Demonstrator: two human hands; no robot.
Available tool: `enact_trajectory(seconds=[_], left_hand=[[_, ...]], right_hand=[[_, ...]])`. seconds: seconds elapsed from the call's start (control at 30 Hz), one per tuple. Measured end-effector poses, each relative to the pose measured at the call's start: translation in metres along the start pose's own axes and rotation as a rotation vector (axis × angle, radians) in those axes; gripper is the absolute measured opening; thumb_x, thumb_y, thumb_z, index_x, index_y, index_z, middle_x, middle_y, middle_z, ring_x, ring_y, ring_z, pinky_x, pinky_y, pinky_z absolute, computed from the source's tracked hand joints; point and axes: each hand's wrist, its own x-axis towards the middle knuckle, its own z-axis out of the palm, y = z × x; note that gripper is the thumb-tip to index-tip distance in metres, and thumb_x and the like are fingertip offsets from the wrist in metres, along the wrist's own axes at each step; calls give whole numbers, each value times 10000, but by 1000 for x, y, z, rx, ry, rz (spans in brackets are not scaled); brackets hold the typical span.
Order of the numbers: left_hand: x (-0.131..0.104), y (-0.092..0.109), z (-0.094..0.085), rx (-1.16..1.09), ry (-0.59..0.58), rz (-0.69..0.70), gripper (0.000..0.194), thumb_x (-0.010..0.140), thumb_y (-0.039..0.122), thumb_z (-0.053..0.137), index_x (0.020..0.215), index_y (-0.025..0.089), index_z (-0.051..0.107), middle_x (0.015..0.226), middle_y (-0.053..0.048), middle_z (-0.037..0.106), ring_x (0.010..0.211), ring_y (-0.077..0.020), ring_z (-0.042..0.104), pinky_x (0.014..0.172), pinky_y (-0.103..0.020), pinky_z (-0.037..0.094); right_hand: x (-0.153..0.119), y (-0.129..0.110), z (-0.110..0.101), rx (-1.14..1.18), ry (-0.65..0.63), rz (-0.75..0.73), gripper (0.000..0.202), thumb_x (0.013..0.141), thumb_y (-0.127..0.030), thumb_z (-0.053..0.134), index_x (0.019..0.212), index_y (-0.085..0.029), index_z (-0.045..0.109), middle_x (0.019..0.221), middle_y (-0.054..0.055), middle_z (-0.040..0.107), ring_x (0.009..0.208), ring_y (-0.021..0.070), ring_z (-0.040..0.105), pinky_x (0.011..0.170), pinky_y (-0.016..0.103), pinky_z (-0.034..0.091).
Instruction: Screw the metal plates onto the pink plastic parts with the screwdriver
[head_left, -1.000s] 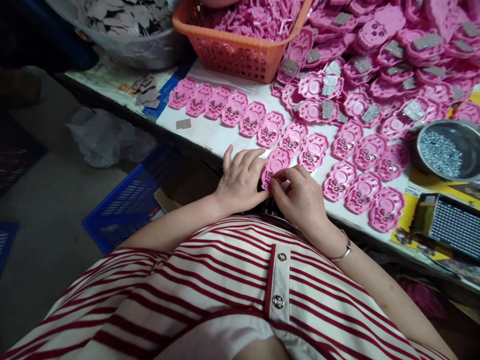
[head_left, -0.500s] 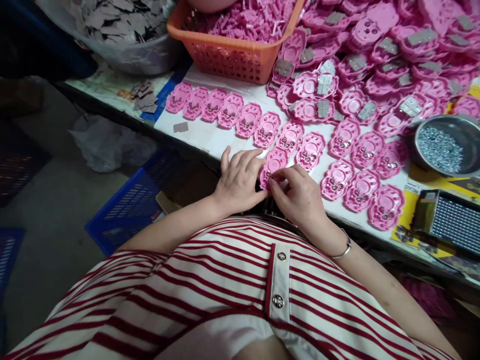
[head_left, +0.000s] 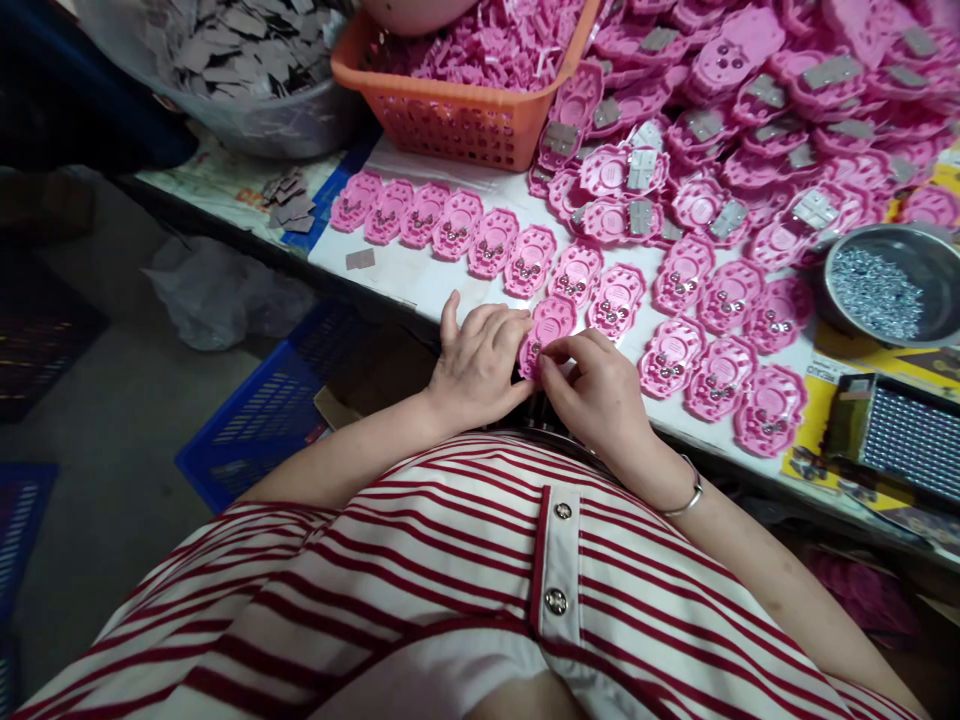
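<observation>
At the table's front edge lies a pink plastic casing [head_left: 553, 320], oval with a scalloped rim. My left hand [head_left: 480, 362] holds it along its left side, thumb near the lower end. My right hand [head_left: 602, 392] is closed in a pinch at the casing's lower right, where small shiny metal pieces sit; whatever is between those fingertips is hidden. Just beyond it, a row of similar pink casings [head_left: 529, 260] with shiny metal pieces runs across the white board [head_left: 409, 275]. More such casings [head_left: 716, 375] stand in two short rows to the right.
An orange basket [head_left: 450, 125] of small pink parts stands at the back, beside a tub [head_left: 292, 130] of grey plates. Pink casings [head_left: 705, 125] are heaped back right. On the right are a metal bowl [head_left: 937, 300] of screws and a black tray [head_left: 911, 435]. A blue crate [head_left: 247, 400] sits below left.
The view has shifted slightly, so the table's contents sit a little differently in the picture. Both hands keep the same hold at the casing, with hardly any visible finger movement.
</observation>
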Motion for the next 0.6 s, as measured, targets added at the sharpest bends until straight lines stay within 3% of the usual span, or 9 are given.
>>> enact_trajectory(seconds=[0.6], left_hand=[[-1,2,2,43,33,29,405,846,342,627,1218,208,540,1285,-108,649,1275,-309,521,1222,-617,74]], right_hand=[[5,-2,3,154,35,103,104,818,-261,593,761,-202,656,735,28,656,650,147,563,626,293,434]])
